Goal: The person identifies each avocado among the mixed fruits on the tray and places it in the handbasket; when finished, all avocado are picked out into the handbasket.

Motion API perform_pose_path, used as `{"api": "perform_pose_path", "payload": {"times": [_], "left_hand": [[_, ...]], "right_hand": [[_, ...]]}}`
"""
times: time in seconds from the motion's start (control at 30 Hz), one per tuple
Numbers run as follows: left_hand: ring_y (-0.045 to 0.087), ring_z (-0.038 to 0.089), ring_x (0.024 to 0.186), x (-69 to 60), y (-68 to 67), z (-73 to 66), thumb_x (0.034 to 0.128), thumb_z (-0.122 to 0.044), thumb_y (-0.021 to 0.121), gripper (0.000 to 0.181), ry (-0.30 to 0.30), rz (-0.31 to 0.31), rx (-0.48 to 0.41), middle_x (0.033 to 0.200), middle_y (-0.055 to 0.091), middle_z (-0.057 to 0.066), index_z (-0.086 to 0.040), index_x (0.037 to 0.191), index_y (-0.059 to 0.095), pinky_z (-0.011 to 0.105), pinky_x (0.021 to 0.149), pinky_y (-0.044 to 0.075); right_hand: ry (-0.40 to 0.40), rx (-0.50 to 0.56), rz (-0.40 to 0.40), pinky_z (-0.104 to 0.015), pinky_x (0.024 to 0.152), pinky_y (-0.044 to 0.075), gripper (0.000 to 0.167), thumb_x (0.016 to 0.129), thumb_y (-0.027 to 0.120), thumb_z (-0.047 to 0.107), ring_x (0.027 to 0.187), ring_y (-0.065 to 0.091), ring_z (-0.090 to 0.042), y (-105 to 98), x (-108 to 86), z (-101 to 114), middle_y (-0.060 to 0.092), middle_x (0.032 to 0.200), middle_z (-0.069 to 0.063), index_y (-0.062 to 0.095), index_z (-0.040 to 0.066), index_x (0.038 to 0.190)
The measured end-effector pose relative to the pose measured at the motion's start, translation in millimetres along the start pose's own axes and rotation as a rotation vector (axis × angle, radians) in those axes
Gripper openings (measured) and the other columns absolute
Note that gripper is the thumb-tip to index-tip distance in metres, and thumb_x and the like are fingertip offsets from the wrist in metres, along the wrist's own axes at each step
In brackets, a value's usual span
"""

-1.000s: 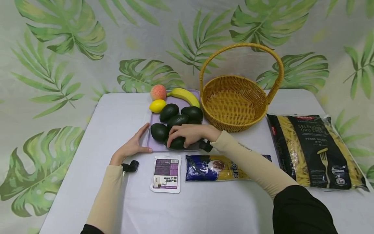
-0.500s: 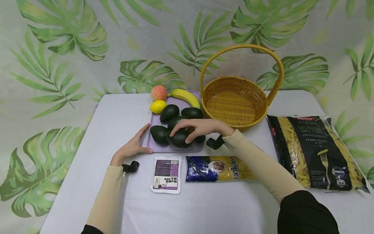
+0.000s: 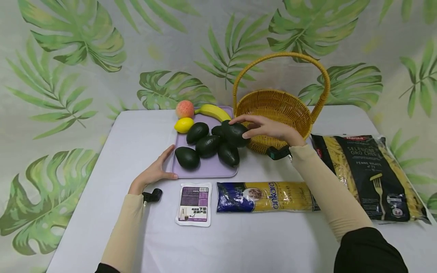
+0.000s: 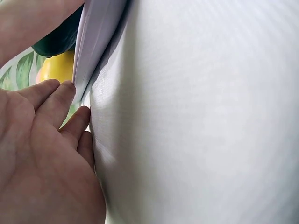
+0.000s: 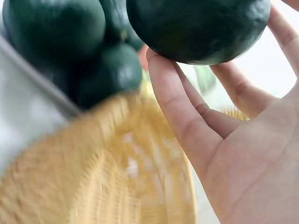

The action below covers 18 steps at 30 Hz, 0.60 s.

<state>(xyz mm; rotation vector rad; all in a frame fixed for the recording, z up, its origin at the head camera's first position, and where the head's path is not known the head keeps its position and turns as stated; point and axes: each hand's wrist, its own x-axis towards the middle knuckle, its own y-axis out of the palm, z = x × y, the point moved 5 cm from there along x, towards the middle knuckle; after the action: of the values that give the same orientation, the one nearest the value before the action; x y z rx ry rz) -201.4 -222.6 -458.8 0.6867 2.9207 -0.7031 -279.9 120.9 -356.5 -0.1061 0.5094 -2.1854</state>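
My right hand (image 3: 271, 129) holds a dark green avocado (image 3: 235, 134) by its fingertips, raised over the right side of the lilac tray (image 3: 208, 171) beside the basket rim. In the right wrist view the avocado (image 5: 201, 28) sits between thumb and fingers, above the wicker basket (image 5: 121, 177). Several more avocados (image 3: 207, 146) lie on the tray; the held one partly hides one of them. My left hand (image 3: 154, 170) rests against the tray's left side, thumb near its front corner. Its fairly straight fingers touch the tray wall (image 4: 96, 42) in the left wrist view.
A peach (image 3: 185, 109), a lemon (image 3: 184, 125) and a banana (image 3: 214, 112) lie toward the tray's back. The handled wicker basket (image 3: 283, 102) stands right of it. In front are a white-edged pouch (image 3: 194, 204) and a spaghetti pack (image 3: 263, 196); a penne bag (image 3: 368, 178) lies far right.
My right hand has lifted the avocado from the tray's front and carried it up and right toward the basket, uncovering the avocados beneath. My left hand has stayed at the tray.
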Motion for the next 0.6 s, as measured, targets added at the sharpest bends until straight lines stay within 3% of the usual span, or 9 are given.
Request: {"api": "perform_pose_path", "payload": {"times": [0.13, 0.23, 0.4, 0.6], "left_hand": [[-0.002, 0.031, 0.144, -5.3, 0.9, -17.4, 0.0773, 0.000, 0.077, 0.102, -0.017, 0.010, -0.009, 0.158, 0.005, 0.018, -0.002, 0.153, 0.008, 0.052, 0.114, -0.001], [-0.002, 0.031, 0.144, -5.5, 1.2, -19.1, 0.0775, 0.000, 0.076, 0.102, -0.016, 0.015, 0.002, 0.158, 0.005, 0.019, -0.001, 0.153, 0.008, 0.052, 0.114, -0.001], [-0.002, 0.030, 0.144, -0.2, 0.8, -7.5, 0.0768, -0.001, 0.077, 0.104, -0.017, 0.012, 0.003, 0.158, 0.005, 0.017, -0.004, 0.153, 0.007, 0.052, 0.114, -0.001], [-0.002, 0.026, 0.144, 7.2, -0.6, 17.8, 0.0759, -0.007, 0.080, 0.108, -0.008, -0.003, 0.011, 0.160, 0.004, 0.010, -0.014, 0.155, 0.007, 0.051, 0.114, -0.001]], "right_hand": [[0.020, 0.055, -0.079, -0.051, 0.106, 0.029, 0.048, 0.095, 0.058, 0.021, 0.132, 0.033, -0.024, -23.6, -10.9, -15.7, 0.037, 0.146, -0.003, 0.047, 0.019, 0.141], [0.042, 0.103, -0.133, -0.048, 0.103, 0.034, 0.048, 0.096, 0.057, 0.018, 0.128, 0.038, -0.026, -38.4, -18.3, -25.2, 0.036, 0.145, -0.006, 0.045, 0.017, 0.142], [0.100, 0.199, -0.223, -0.040, 0.093, 0.044, 0.046, 0.097, 0.055, 0.015, 0.117, 0.048, -0.026, -59.8, -26.3, -40.1, 0.035, 0.143, -0.009, 0.044, 0.016, 0.142], [0.183, 0.191, -0.292, -0.051, 0.094, 0.040, 0.049, 0.098, 0.055, 0.020, 0.119, 0.045, -0.026, -76.6, -24.1, -54.9, 0.032, 0.145, -0.009, 0.040, 0.017, 0.145]]}}
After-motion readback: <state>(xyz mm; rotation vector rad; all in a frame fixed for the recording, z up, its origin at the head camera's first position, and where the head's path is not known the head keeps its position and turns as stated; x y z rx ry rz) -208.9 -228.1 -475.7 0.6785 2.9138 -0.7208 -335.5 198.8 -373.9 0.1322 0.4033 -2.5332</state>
